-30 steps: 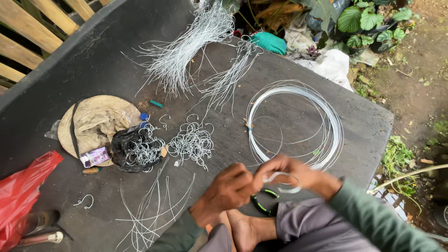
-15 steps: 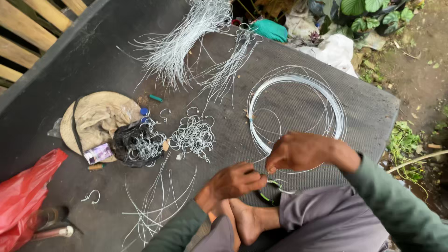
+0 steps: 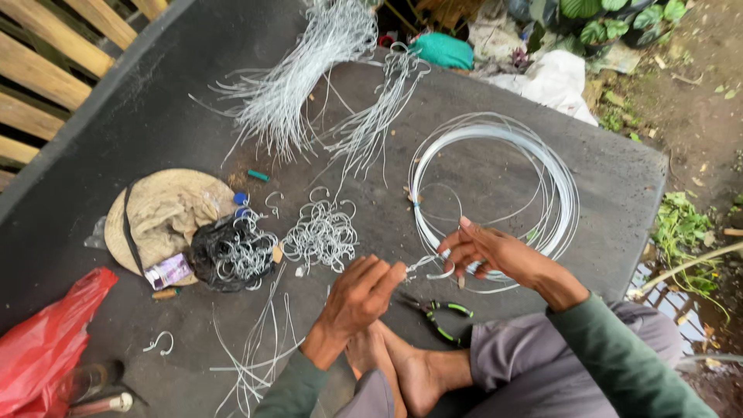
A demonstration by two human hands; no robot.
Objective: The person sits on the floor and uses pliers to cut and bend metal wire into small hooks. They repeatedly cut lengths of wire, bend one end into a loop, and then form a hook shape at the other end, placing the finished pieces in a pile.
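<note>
Both hands, left hand (image 3: 360, 298) and right hand (image 3: 487, 251), are pinching a short wire piece (image 3: 430, 267) at lower centre; finished hooks (image 3: 321, 232) are piling centre-left (wire coil (image 3: 495, 182) and cut lengths (image 3: 255, 352) are remaining).

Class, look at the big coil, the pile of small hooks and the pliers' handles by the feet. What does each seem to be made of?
Coil: thin metal wire, pale silvery, perhaps galvanized; it holds springy loops and glints.
Hooks: seemingly the same wire, bent into small curls with the same grey sheen.
Pliers: the handles look like black and green plastic or rubber, matte; the jaws are mostly hidden.
</note>
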